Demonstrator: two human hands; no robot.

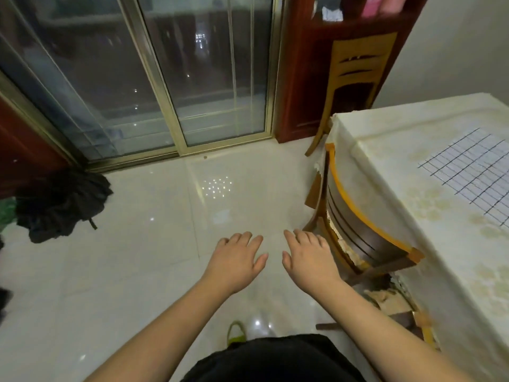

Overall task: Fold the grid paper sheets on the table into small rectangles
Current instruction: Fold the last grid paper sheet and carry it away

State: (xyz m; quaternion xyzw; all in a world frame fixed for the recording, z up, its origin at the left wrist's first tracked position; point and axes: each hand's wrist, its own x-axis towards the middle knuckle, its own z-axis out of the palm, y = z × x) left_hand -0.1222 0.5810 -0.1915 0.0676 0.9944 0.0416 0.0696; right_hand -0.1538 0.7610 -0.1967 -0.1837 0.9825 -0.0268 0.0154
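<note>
A grid paper sheet (468,172), white with dark lines, lies flat on the table (399,175) at the right edge of the view; part of it runs out of frame. My left hand (237,260) and my right hand (305,257) are stretched out side by side over the floor, palms down, fingers straight and spread, holding nothing. Both hands are well to the left of the table and apart from the paper.
The table carries a cream patterned cloth. Wooden chairs (355,224) are tucked against its left side, another stands behind it. A glass sliding door (165,78) fills the back. A dark cloth heap (60,202) lies on the tiled floor at left.
</note>
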